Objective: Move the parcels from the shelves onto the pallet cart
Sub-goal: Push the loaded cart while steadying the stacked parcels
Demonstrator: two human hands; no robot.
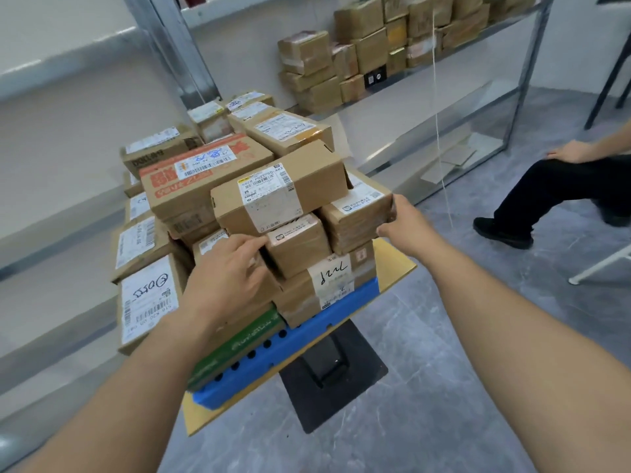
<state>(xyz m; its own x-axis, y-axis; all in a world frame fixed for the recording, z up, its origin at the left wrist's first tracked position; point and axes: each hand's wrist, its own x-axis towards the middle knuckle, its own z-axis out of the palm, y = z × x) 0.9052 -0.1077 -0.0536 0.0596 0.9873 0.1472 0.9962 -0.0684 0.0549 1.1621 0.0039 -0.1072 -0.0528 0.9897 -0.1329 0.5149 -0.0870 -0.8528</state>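
Note:
Several brown cardboard parcels are stacked on the blue pallet cart (293,339), which carries a yellow board under them. My left hand (228,271) lies on the near left of the stack, its fingers touching a small taped box (297,244). My right hand (406,223) grips the right end of a taped parcel (355,216) with fingers curled round its corner. A longer box (280,189) with a white label lies across the top of both. More parcels (372,49) are still on the metal shelf at the back.
A metal shelf rack (526,80) stands behind the cart, its lower tiers holding flat cardboard. A seated person's leg (546,189) and shoe are on the right. A black base (334,370) sits on the grey floor under the cart. A wall runs along the left.

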